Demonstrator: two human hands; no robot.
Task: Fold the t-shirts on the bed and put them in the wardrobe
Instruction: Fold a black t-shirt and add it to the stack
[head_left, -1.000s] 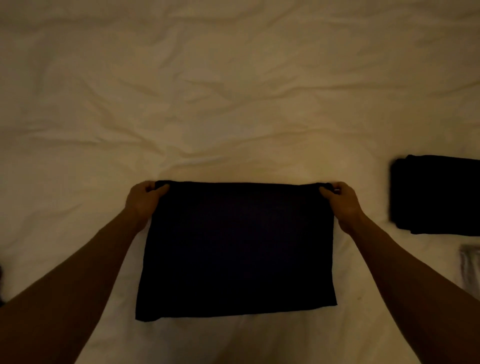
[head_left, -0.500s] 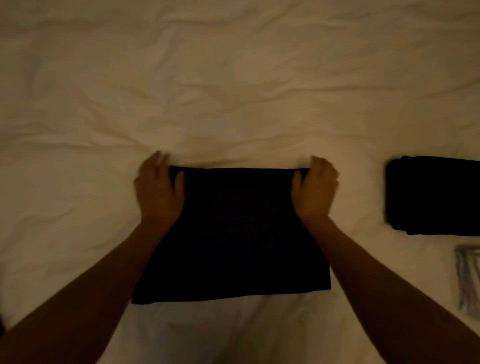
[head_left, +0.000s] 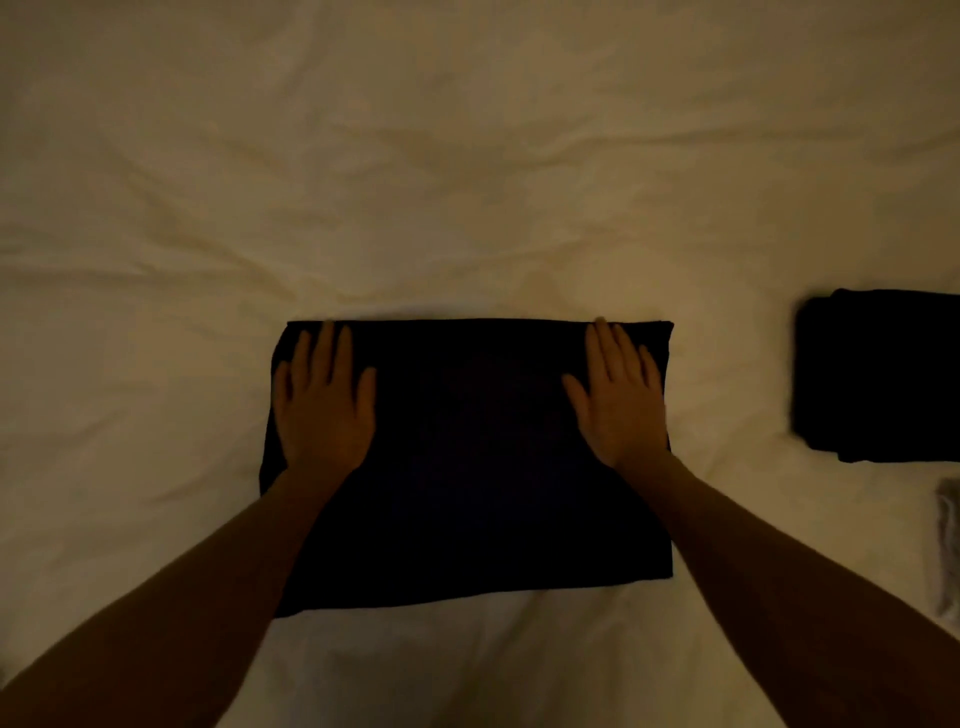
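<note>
Hands are being laid flat on a dark folded t-shirt (head_left: 467, 467), which is lying as a neat rectangle on the cream, wrinkled bed sheet (head_left: 467, 182), near the lower middle of the view. The left hand (head_left: 324, 405) is being rested palm down on the shirt's far left corner, its fingers straight and slightly spread, the thumb angled out toward the middle. The right hand (head_left: 621, 400) is being rested in the same way on the far right corner, fingers straight and lightly fanned, the thumb pointing inward. Nothing is being pinched or gripped by either hand. Both bare forearms are being stretched across the shirt's near corners. Well apart to the right, a second dark folded garment (head_left: 883, 374) is lying on the sheet, and just nearer than it, at the frame's edge, a pale grey cloth (head_left: 948, 551) is being cut off from view.
</note>
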